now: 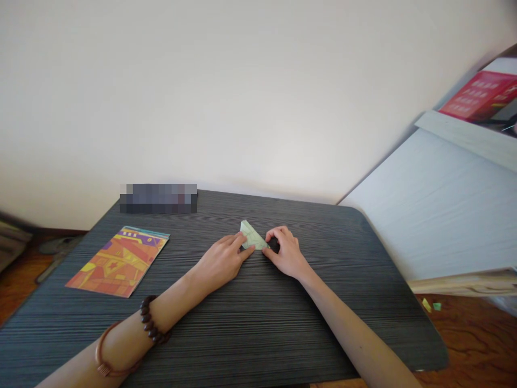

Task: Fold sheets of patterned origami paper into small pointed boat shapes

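Note:
A small pale green piece of folded paper, roughly a triangle with crease lines, lies on the dark table between my hands. My left hand holds its left side, with the thumb at the lower edge and the fingers over the upper left part. My right hand pinches the right corner between thumb and forefinger, the fingers curled in a loop. The fingertips hide parts of both ends of the paper.
Colourful printed sheets or booklets lie on the left of the black wood-grain table. A pixelated dark object sits at the back left edge. A pale cabinet stands at right; small paper scraps lie on the floor.

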Motion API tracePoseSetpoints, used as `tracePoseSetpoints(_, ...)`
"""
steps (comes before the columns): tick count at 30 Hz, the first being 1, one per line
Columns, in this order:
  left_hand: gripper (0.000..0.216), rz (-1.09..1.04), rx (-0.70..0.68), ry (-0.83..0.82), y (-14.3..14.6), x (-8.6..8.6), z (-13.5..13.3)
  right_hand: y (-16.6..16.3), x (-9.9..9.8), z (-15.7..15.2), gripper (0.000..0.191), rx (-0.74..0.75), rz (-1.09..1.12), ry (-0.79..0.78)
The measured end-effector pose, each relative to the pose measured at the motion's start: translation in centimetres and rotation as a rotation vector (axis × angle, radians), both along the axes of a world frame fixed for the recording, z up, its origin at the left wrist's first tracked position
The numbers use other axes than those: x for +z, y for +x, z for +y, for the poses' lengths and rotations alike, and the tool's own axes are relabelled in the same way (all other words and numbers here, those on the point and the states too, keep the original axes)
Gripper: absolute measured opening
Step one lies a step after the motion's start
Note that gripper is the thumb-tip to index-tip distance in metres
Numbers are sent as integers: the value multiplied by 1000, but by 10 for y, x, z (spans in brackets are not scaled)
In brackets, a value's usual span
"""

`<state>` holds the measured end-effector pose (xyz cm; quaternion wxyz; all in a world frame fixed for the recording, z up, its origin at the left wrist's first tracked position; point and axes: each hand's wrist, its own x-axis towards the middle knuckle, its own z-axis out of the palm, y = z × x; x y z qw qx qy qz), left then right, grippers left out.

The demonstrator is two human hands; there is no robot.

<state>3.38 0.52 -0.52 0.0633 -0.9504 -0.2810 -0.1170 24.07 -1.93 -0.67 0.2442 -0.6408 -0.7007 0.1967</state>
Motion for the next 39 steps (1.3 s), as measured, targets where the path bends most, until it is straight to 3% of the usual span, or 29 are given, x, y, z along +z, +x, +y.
tracePoseSetpoints(10,33,-20,-22,-54,-6,7,0,11,1,2,22,33,101,-53)
tracePoseSetpoints(16,36,-14,-8,-41,-7,7,-2,1,-4,-3,9,-34,76,24)
tracePoseSetpoints(20,37,-1,12,-48,-7,7,-3,-7,-6,-6,17,-43,-41,90)
tracePoseSetpoints(26,32,-6,1,-59,-9,10,-3,-1,-2,-3,13,0,-10,15)
tracePoseSetpoints(32,28,-29,-34,-93,-12,8,1,8,0,0,20,49,80,-38)
tracePoseSetpoints(39,27,-45,-74,-106,-13,11,3,10,-1,-1,22,58,84,-30)
